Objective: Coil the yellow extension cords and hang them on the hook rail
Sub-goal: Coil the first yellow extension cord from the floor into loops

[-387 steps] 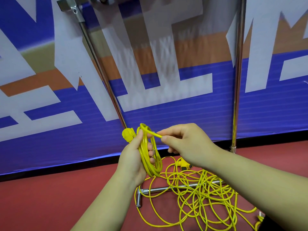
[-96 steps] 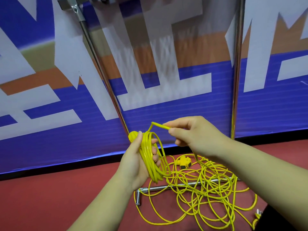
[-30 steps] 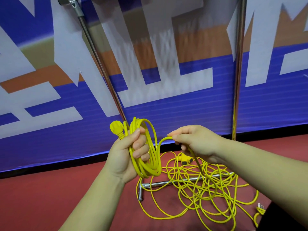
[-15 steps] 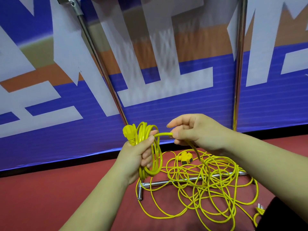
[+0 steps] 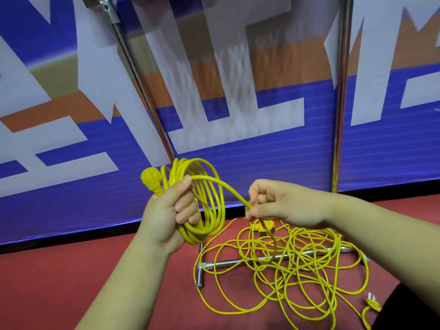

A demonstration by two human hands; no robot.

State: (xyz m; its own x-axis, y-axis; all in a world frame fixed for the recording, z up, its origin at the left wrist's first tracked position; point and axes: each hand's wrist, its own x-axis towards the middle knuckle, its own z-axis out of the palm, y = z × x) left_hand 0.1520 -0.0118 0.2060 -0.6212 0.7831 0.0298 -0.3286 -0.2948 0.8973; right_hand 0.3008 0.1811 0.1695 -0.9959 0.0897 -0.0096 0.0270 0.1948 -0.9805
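Observation:
My left hand [image 5: 166, 210] grips a small coil of yellow extension cord [image 5: 212, 198], several loops thick, with its yellow plug [image 5: 151, 179] sticking out at the upper left. From the coil a strand arcs right to my right hand [image 5: 281, 203], which pinches it between thumb and fingers. Below that hand the cord drops into a loose tangled pile of yellow cord [image 5: 297, 265] on the red floor. A yellow socket end [image 5: 264, 228] lies at the pile's far side. Another plug [image 5: 372, 306] lies at the lower right. The hook rail is out of view.
A metal stand's base bar [image 5: 228, 262] lies on the red floor under the cord pile. Its slanted pole [image 5: 142, 91] and upright pole [image 5: 339, 103] rise in front of a blue, white and orange banner wall [image 5: 238, 144].
My right hand has dropped lower and slid down the strand, away from the coil. My left hand has turned the coil, so its loops face me more openly.

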